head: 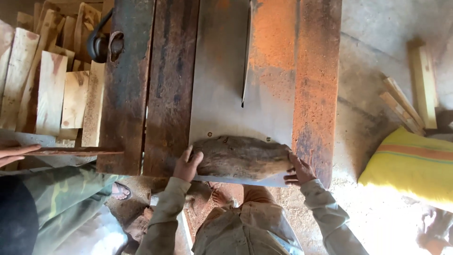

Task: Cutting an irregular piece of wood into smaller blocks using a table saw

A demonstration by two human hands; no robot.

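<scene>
A rough brown chunk of wood lies across the near edge of a grey metal saw table. My left hand grips its left end. At its right end my right hand presses against it with fingers spread on the wood. A thin saw blade stands in the slot of the plate, beyond the chunk and apart from it.
Rusty steel beams flank the plate. Cut planks are stacked at the left. Another person in a camouflage sleeve stands at the lower left, one hand on a strip. A yellow sack and wood offcuts lie at the right.
</scene>
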